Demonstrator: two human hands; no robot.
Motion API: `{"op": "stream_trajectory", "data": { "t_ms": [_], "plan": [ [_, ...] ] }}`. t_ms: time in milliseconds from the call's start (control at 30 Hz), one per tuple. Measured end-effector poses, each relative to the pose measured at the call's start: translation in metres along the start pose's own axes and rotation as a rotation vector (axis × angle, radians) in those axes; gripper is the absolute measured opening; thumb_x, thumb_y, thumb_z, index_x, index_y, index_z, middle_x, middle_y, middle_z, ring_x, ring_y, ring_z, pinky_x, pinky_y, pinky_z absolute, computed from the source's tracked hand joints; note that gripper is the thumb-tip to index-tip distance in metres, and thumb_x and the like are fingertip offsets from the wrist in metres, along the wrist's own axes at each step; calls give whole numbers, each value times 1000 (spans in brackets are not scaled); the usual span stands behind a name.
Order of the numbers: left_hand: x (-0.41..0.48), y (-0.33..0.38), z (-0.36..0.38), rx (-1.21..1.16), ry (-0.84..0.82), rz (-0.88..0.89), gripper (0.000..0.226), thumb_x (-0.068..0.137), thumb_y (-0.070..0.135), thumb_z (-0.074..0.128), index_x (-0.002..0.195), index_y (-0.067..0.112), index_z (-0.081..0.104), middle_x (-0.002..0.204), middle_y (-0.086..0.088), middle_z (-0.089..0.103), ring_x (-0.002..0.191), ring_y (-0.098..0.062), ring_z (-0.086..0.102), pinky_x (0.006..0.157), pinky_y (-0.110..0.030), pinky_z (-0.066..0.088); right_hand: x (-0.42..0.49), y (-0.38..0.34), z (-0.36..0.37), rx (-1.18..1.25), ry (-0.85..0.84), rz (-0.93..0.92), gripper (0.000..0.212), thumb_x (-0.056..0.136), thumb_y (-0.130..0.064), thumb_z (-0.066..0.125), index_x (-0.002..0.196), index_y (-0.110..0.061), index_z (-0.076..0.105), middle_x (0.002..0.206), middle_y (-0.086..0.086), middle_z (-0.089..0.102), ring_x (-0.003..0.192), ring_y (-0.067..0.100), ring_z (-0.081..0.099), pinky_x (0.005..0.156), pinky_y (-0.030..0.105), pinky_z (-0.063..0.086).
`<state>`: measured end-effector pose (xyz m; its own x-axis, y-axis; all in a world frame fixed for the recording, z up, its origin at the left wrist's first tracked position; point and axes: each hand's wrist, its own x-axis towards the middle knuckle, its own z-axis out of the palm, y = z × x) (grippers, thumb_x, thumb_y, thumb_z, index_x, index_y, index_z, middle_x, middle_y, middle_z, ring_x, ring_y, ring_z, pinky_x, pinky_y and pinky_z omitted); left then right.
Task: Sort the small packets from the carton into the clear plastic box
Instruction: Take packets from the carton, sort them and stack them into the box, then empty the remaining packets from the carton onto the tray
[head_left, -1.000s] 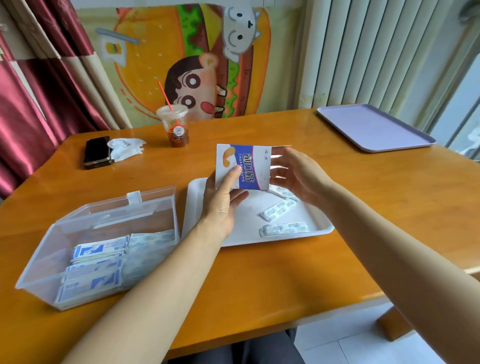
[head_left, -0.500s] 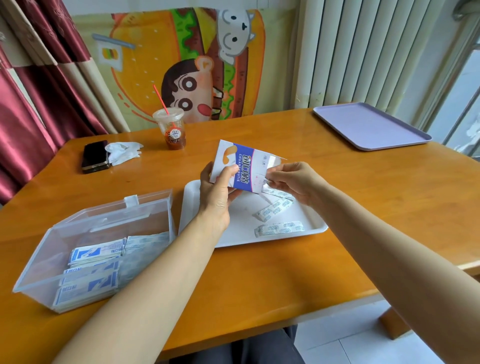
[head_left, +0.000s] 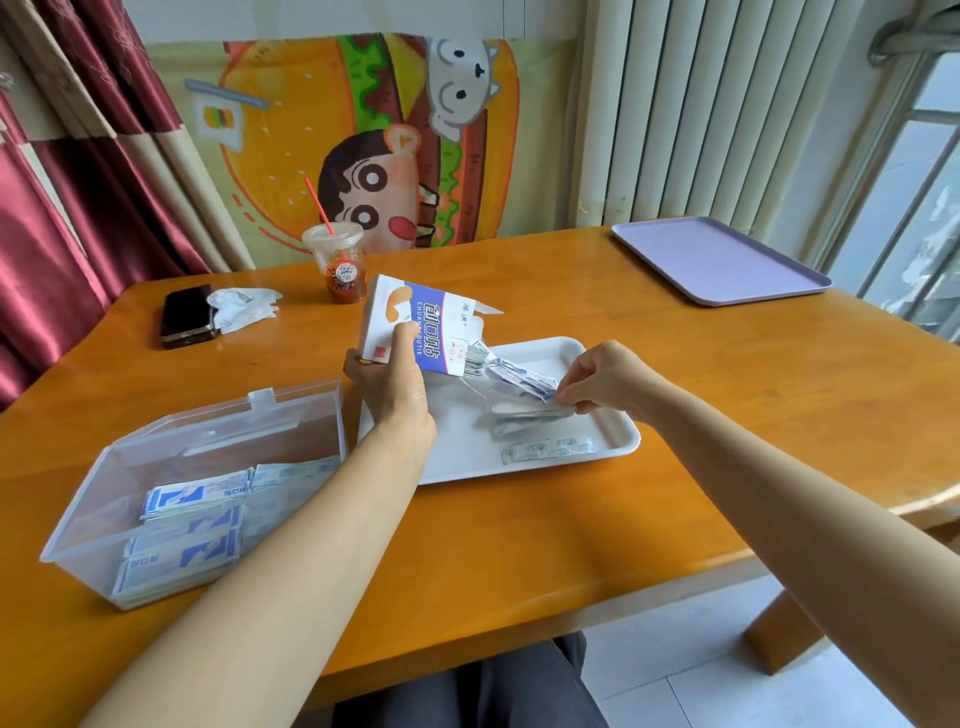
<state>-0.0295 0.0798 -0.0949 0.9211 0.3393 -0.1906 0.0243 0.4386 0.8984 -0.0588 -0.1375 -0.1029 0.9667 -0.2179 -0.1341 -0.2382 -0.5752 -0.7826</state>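
Orange wood is filling the view: the table (head_left: 519, 519) is standing before a cartoon burger poster (head_left: 363, 130) and red curtains (head_left: 78, 208). Fingers (head_left: 563, 396) of the right hand (head_left: 608, 382) are pinching together on a bunch of small packets (head_left: 519, 382) that is trailing out of the carton's open end, just above the white tray (head_left: 613, 447). The left hand (head_left: 392, 384) is gripping the blue and white carton (head_left: 415, 327), thumb lying across its printed face, tilting it with the mouth pointing down toward the tray. More packets (head_left: 545, 448) are lying loose on the tray below. Left of the tray, the clear plastic box (head_left: 93, 499) is sitting open with its lid up, flat packets stacked inside. Farther back, a drink cup (head_left: 340, 270) with a red straw, a phone (head_left: 187, 314) and a crumpled tissue (head_left: 241, 306) are resting, and a lilac tray (head_left: 717, 260) is lying at the far right.
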Motion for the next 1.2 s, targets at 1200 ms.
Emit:
{"op": "stream_trajectory", "data": {
  "t_ms": [1200],
  "plan": [
    [-1,-7,-6,-38,-30,-56,28,80,36,69,101,24,56,84,3,68,78,-11,62,63,-22,47,-13,-22,15,22,112,-376,22,91,-20,54,107,-19,70,98,-6,67,70,3,54,55,12,38]
  ]
}}
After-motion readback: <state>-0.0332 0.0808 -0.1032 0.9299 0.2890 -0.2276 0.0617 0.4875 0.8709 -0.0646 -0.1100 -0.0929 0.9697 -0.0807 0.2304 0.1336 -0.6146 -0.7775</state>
